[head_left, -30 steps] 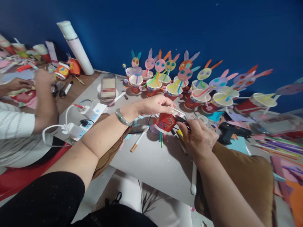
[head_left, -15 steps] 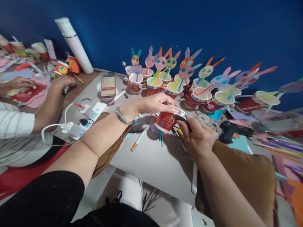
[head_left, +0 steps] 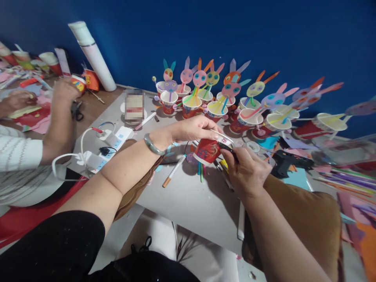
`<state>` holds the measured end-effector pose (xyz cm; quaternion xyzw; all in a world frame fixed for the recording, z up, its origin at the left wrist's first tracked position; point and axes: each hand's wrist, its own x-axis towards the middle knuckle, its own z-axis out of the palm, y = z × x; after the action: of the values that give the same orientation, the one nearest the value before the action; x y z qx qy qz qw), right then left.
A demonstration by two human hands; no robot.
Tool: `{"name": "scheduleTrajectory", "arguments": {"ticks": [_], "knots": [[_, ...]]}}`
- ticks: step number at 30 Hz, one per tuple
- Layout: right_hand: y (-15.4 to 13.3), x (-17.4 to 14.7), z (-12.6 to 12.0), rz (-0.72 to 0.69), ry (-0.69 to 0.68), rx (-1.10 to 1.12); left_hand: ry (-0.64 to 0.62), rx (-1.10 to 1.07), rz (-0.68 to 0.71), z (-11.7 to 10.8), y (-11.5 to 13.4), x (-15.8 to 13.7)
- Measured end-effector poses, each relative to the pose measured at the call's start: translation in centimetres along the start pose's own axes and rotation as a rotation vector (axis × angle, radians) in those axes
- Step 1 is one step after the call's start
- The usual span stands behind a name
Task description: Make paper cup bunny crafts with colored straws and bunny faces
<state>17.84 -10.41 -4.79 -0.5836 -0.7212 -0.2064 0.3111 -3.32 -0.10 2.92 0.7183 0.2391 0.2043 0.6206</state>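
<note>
Red paper cup [head_left: 207, 152]: we find it tilted above the grey table [head_left: 188, 203], grasped near its rim by the left hand [head_left: 194, 129]. The right hand [head_left: 249, 168] is closed around a black tool [head_left: 226, 147] at the cup's side; its type we cannot determine. Behind, we record cups with eared paper faces [head_left: 188, 113] near the blue wall [head_left: 188, 27].

Moderate indoor light with soft shadows on the worktop [head_left: 182, 199], blur and stretch toward both side edges.
</note>
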Motion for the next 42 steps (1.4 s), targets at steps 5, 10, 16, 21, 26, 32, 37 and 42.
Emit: {"name": "scheduleTrajectory", "arguments": {"ticks": [5, 10, 16, 21, 26, 32, 37, 42], "knots": [[0.0, -0.1, 0.2, -0.004, 0.037, 0.029, 0.002, -0.037, 0.006, 0.1, 0.3, 0.0], [-0.2, 0.1, 0.0, 0.009, 0.038, 0.029, 0.013, -0.034, 0.009, 0.2, 0.4, -0.1], [-0.5, 0.4, -0.1, -0.004, 0.073, 0.076, 0.012, -0.034, 0.016, 0.0, 0.0, 0.1], [-0.7, 0.6, -0.3, 0.050, 0.016, 0.132, 0.017, -0.024, 0.018, 0.1, 0.2, 0.0], [-0.9, 0.8, -0.6, 0.098, -0.049, 0.186, 0.013, -0.028, 0.034, 0.1, 0.2, -0.1], [-1.0, 1.1, -0.9, 0.105, -0.074, 0.245, 0.030, -0.004, 0.018, 0.1, -0.1, 0.2], [-0.8, 1.1, -0.6, 0.148, -0.043, 0.304, 0.040, -0.019, 0.023, 0.3, -0.3, 0.2], [-0.4, 0.7, -0.1, 0.174, 0.038, 0.281, 0.063, 0.002, 0.039, 0.2, -0.5, 0.3]]}}
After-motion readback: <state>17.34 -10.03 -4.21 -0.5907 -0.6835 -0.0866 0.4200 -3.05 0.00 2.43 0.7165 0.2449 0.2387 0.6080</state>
